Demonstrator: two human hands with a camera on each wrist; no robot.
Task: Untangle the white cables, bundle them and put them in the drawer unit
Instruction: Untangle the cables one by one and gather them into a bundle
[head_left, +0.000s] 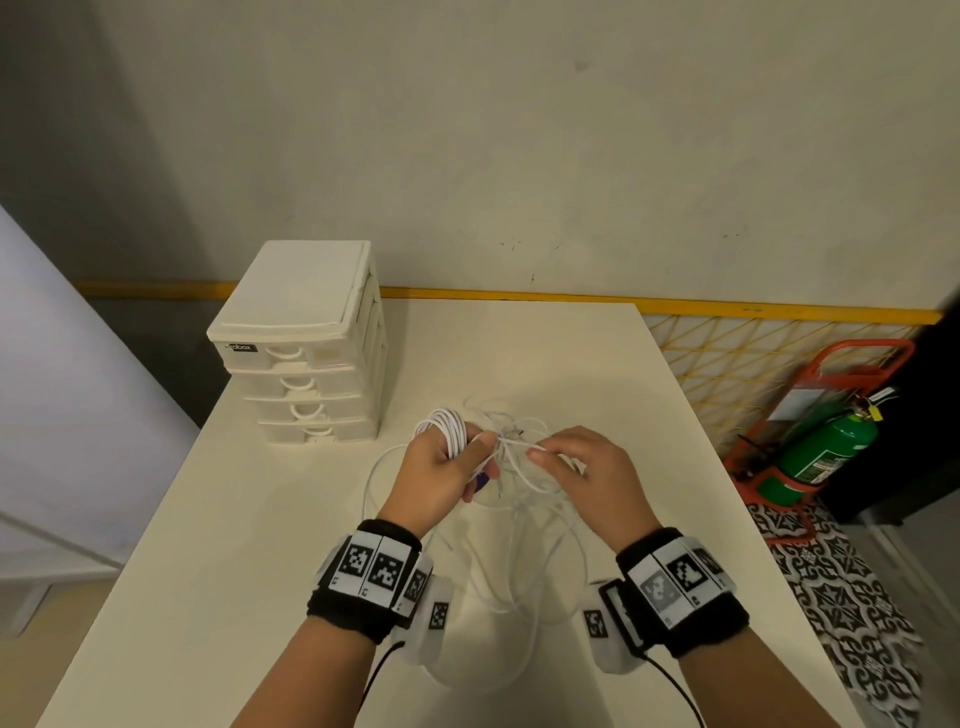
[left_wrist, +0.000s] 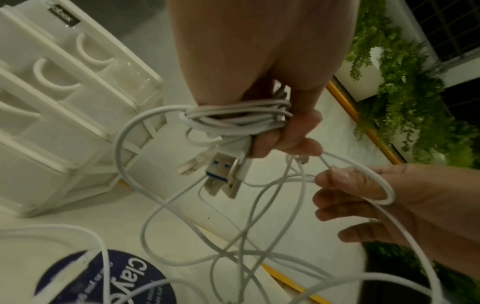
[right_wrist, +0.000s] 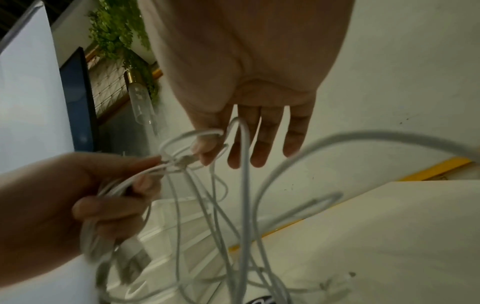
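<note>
While both hands (head_left: 511, 470) pinch tangled white cables (head_left: 524, 525), the drawer unit (head_left: 304, 345) stands near left

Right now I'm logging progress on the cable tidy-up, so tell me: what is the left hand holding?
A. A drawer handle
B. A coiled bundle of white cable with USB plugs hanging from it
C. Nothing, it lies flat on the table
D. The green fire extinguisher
B: in the left wrist view the left hand grips a coiled bundle of white cable, with USB plugs hanging below it.
</note>
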